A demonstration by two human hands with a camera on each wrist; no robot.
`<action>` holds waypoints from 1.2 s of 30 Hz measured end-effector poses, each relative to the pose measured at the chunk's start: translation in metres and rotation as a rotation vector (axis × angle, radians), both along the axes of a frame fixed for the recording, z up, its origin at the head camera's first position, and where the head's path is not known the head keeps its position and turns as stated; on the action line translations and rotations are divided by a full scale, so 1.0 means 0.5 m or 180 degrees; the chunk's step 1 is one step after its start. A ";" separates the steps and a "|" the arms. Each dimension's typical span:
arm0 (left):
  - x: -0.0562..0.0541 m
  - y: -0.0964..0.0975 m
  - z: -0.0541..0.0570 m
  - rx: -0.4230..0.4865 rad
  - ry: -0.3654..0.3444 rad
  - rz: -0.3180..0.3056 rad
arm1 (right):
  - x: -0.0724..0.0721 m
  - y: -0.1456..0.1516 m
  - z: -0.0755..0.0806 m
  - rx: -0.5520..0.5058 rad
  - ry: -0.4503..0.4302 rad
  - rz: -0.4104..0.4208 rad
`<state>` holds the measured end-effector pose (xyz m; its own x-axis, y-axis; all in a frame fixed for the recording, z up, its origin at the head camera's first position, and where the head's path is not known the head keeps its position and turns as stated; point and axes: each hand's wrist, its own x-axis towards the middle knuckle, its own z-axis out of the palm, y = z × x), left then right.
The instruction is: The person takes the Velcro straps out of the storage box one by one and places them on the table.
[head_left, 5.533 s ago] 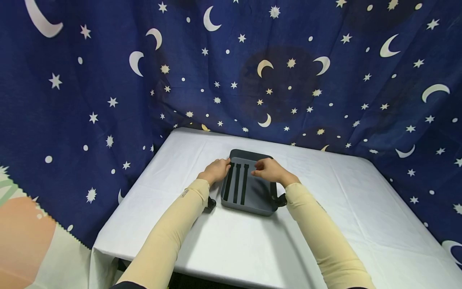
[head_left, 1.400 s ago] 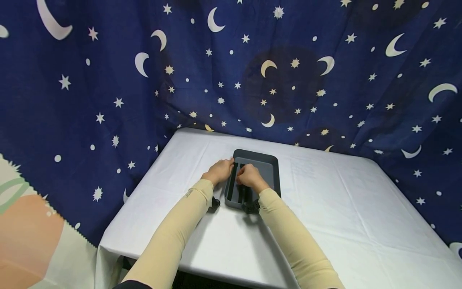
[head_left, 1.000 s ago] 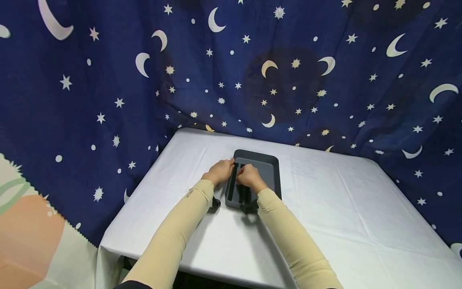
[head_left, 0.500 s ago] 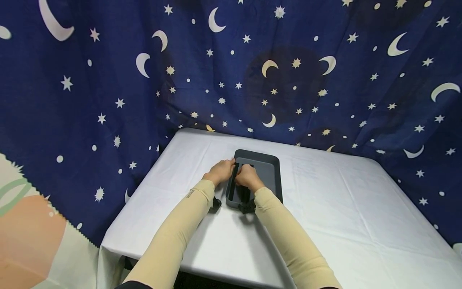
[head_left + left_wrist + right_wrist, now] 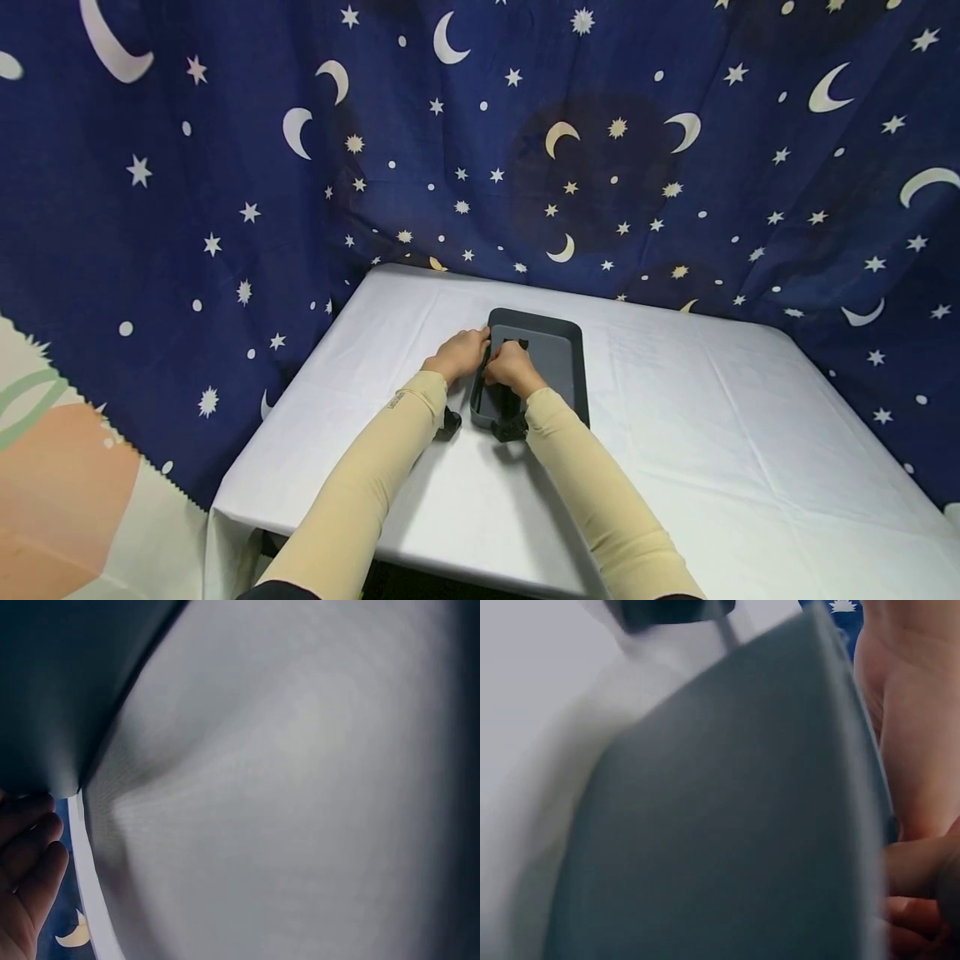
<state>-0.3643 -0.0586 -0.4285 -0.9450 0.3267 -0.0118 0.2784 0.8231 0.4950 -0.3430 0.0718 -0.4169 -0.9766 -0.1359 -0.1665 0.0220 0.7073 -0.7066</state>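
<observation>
Right hand (image 5: 514, 367) has shifted left since the oldest head view: there it hung over the middle of the grey tray (image 5: 557, 362), now it works close by the left wall. Three dark strips lay spread apart then; now the leftmost shows as a thinner line and the rest are mostly covered. Left hand (image 5: 461, 353) much as before, at the tray's left rim.

Tray sits flat on the white tablecloth (image 5: 697, 450), left of its middle. Left strip (image 5: 480, 393) lies inside, along the left wall. Dark strip end (image 5: 517, 342) shows just beyond the right hand; one strip or two side by side, cannot tell.

Right fingers: curled, tips down at the left strip; they look pinched on it, though the contact itself is hidden. Left fingers: tips against the rim; left wrist view has them fairly straight beside the tray wall, thumb out of sight, so gripping or merely steadying, cannot tell.

Step in hand, my judgement: taking up or shifting the left strip while the other hand steadies the tray. Next move seems to call for a sure pinch and a clean lift or slide, not catching the wall.

Count: one tray; two hands; two beige sleeves (image 5: 378, 458); strips, at least two made out; two black wrist devices (image 5: 450, 424), one per arm; one tablecloth; one moon-and-star curtain (image 5: 600, 158) behind.
</observation>
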 end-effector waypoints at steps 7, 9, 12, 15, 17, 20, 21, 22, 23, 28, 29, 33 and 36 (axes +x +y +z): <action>-0.003 0.000 -0.002 -0.0044 0.0049 -0.0017 | 0.001 0.000 -0.007 -0.0470 -0.0188 -0.0033; -0.003 0.000 -0.003 -0.0074 0.0062 -0.0024 | -0.001 0.002 -0.006 -0.0606 -0.0273 -0.0077; -0.002 0.001 -0.001 -0.0093 0.0095 -0.0039 | -0.001 0.004 -0.005 -0.0730 -0.0353 -0.0132; -0.001 0.002 0.002 -0.0074 0.0068 -0.0033 | 0.001 0.004 -0.004 -0.0716 -0.0322 -0.0153; -0.001 0.003 0.003 -0.0078 0.0070 -0.0017 | 0.002 0.003 -0.004 -0.0691 -0.0275 -0.0167; -0.002 0.005 0.002 -0.0114 0.0092 0.0014 | 0.002 0.003 -0.006 -0.0676 -0.0229 -0.0186; -0.003 0.005 0.001 -0.0116 0.0087 0.0017 | 0.001 0.003 -0.008 -0.0668 -0.0223 -0.0194; -0.003 0.005 0.001 -0.0108 0.0076 0.0019 | 0.001 0.003 -0.008 -0.0660 -0.0215 -0.0207; -0.004 0.006 0.001 -0.0094 0.0085 0.0020 | 0.000 0.002 -0.009 -0.0647 -0.0216 -0.0219; -0.009 0.008 -0.001 -0.0023 0.0178 0.0001 | -0.007 -0.002 -0.013 -0.0543 -0.0250 -0.0329; -0.010 0.008 -0.002 -0.0026 0.0204 0.0004 | -0.008 -0.003 -0.013 -0.0524 -0.0269 -0.0348; -0.006 0.008 -0.002 -0.0056 0.0158 0.0015 | -0.009 -0.005 -0.017 -0.0486 -0.0322 -0.0429; -0.003 0.006 0.001 -0.0060 0.0151 0.0017 | -0.011 -0.008 -0.016 -0.0471 -0.0348 -0.0487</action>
<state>-0.3660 -0.0557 -0.4281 -0.9464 0.3219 0.0270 0.2969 0.8336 0.4658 -0.3483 0.0681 -0.4251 -0.9650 -0.0185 -0.2617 0.2031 0.5788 -0.7898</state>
